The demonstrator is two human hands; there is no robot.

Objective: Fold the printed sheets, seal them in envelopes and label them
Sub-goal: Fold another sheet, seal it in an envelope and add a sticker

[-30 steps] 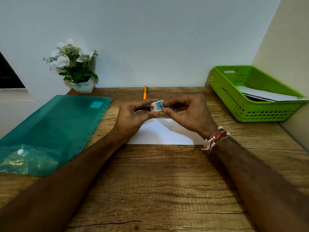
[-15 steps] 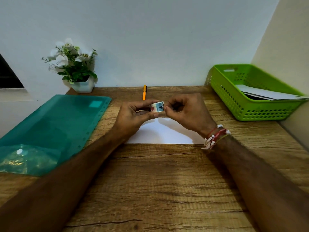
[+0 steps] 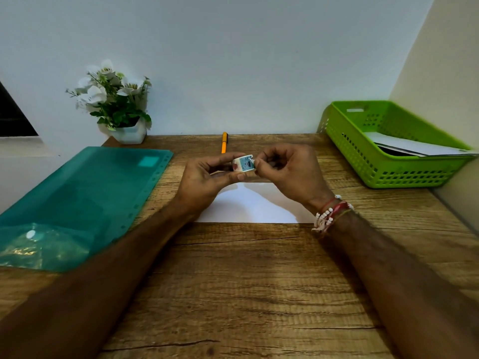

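A small white roll with a blue printed pattern (image 3: 243, 164) is held above the desk between both hands. My left hand (image 3: 207, 181) grips it between thumb and fingers from the left. My right hand (image 3: 287, 172) pinches the roll's right edge with thumb and forefinger. Below the hands a white envelope (image 3: 255, 206) lies flat on the wooden desk (image 3: 246, 281), its far part hidden by the hands. An orange pen (image 3: 224, 142) lies behind them near the wall.
A teal plastic sleeve (image 3: 85, 200) covers the left of the desk. A green perforated basket (image 3: 388, 143) with white sheets (image 3: 414, 147) stands at the back right against the side wall. A white flower pot (image 3: 127, 130) sits at the back left.
My right-hand fingers have curled tighter and now pinch the right edge of the roll. The roll stays at the same place above the envelope.
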